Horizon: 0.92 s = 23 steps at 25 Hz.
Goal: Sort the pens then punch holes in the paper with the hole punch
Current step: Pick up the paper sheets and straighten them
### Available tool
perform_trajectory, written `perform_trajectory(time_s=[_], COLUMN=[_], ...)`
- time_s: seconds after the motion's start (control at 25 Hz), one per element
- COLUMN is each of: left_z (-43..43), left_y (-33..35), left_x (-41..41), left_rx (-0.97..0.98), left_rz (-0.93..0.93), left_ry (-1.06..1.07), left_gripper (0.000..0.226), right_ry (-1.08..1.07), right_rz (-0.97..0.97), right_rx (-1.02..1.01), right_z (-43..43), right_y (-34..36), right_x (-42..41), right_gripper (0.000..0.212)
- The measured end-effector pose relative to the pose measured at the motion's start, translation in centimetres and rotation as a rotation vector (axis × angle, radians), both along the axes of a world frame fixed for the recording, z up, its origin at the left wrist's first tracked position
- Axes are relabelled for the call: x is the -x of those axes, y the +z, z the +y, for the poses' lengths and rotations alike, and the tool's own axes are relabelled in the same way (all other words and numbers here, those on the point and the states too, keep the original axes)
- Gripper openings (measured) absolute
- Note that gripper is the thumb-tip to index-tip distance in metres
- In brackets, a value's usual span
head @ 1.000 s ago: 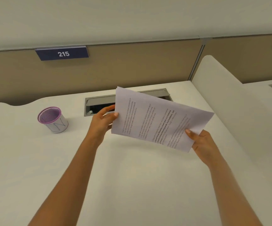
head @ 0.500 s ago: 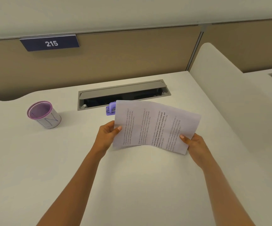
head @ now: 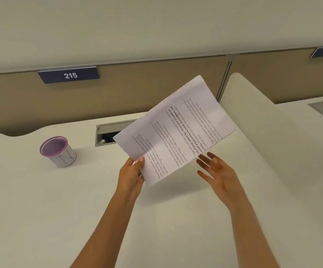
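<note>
Above the desk (head: 40,209), left hand (head: 131,176) pinches paper (head: 176,130).

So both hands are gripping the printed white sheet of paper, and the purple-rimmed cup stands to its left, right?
Not quite: the head view shows only the left hand pinching the printed white sheet of paper; the right hand is open, gripping nothing. The purple-rimmed cup does stand to its left.
</note>
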<state>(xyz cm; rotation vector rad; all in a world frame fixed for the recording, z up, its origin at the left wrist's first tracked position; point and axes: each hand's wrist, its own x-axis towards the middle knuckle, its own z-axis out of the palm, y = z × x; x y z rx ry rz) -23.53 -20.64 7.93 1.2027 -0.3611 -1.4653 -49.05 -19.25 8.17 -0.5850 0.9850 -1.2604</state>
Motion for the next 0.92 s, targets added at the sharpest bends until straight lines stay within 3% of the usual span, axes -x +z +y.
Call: perform_trajectory(time_s=[0.12,0.2,0.28,0.4,0.48,0.64,0.76,0.92], left_z=[1.7,3.0,3.7,2.9,1.6,0.0,0.4,1.7], left_y=[-0.9,-1.8,-2.5,-2.1,-1.0,2.6,3.8,2.3], left_x=[3.0,4.6,4.8,2.3,0.2,0.1,2.0,3.2], left_rx=[-0.060,-0.100,-0.106,-0.069,-0.013,0.206,0.372,0.373], left_rz=[0.081,0.135,0.123,0.020,-0.150,-0.510,-0.528,-0.486], left_ry=[0.020,0.005,-0.043,-0.014,-0.056,-0.414,-0.511,-0.462], left_gripper=[0.025,0.027,0.026,0.034,0.046,0.057,0.037,0.029], right_ry=[0.029,-0.067,-0.118,-0.056,0.018,0.138,0.177,0.155], right_rz=[0.011,0.087,0.164,0.279,0.333,0.433,0.484,0.492], right_rx=[0.034,0.055,0.063,0.097,0.126,0.150,0.145,0.148], right_z=[0.7,0.5,0.3,0.2,0.2,0.8,1.0,1.3], right_y=[0.9,1.6,2.3,2.9,3.0,3.4,3.6,2.6], right_x=[-4.7,-6.3,-6.3,-4.1,-1.8,0.7,1.1,1.6], right_gripper=[0.044,0.027,0.026,0.027,0.026,0.026,0.025,0.027])
